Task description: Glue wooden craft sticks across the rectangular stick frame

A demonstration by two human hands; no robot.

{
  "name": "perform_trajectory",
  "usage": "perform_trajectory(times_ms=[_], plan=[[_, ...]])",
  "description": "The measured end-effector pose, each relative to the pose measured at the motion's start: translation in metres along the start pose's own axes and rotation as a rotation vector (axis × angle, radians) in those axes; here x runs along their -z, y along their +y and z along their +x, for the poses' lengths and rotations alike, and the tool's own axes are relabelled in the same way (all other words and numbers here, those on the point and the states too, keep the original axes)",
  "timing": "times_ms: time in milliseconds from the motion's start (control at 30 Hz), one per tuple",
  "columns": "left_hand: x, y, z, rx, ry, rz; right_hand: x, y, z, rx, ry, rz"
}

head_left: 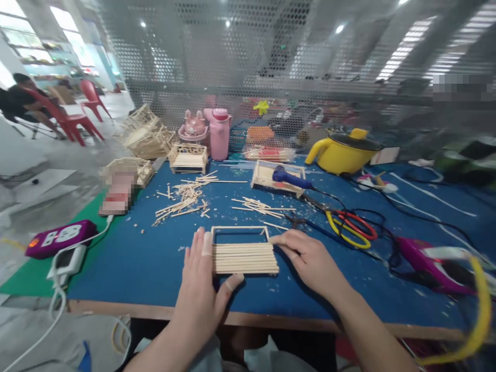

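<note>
Flat on the blue tabletop lies a small frame of thin wooden sticks, its lower part covered by several parallel sticks and its upper part an open rectangle. My left hand lies along the frame's left edge with fingers stretched out, the thumb spread near the bottom edge. Tape or a finger cover wraps its index finger and thumb. At the frame's upper right, my right hand is closed in a pinch on the end of the uppermost covering stick. Loose wooden sticks are scattered just behind the frame.
Behind are a blue glue gun on a stick tray, red-and-yellow-handled scissors, and dark pliers. A yellow pot and pink flask stand farther back. Purple power strips and cables flank the workspace.
</note>
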State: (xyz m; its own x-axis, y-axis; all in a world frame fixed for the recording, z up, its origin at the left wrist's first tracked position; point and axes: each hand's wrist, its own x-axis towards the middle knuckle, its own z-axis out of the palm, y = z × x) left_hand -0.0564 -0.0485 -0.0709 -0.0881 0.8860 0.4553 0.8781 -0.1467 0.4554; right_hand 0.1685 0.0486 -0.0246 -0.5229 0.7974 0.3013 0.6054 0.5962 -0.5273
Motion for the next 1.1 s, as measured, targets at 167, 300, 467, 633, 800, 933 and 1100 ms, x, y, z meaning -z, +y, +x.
perform_trajectory(times_ms=[167, 300, 467, 633, 800, 933, 1100], plan=[[0.003, -0.013, -0.006, 0.235, -0.026, -0.167, -0.001, 0.007, 0.000, 0.024, -0.002, -0.007], [0.002, -0.012, -0.006, 0.228, -0.014, -0.282, -0.004, 0.007, -0.001, 0.024, -0.003, 0.015], [0.002, -0.010, -0.006, 0.292, -0.015, -0.303, -0.007, 0.010, -0.003, 0.049, 0.013, 0.016], [0.002, -0.009, -0.006, 0.264, -0.013, -0.268, -0.008, 0.011, -0.003, 0.106, 0.056, 0.000], [0.004, -0.011, -0.005, 0.141, -0.021, -0.170, -0.009, 0.006, -0.003, 0.112, 0.067, 0.019], [0.005, -0.015, -0.006, 0.022, -0.023, -0.052, -0.010, 0.002, -0.004, -0.046, 0.110, 0.079], [0.008, -0.016, -0.006, -0.037, -0.056, 0.078, -0.010, 0.000, -0.005, -0.133, 0.128, 0.164]])
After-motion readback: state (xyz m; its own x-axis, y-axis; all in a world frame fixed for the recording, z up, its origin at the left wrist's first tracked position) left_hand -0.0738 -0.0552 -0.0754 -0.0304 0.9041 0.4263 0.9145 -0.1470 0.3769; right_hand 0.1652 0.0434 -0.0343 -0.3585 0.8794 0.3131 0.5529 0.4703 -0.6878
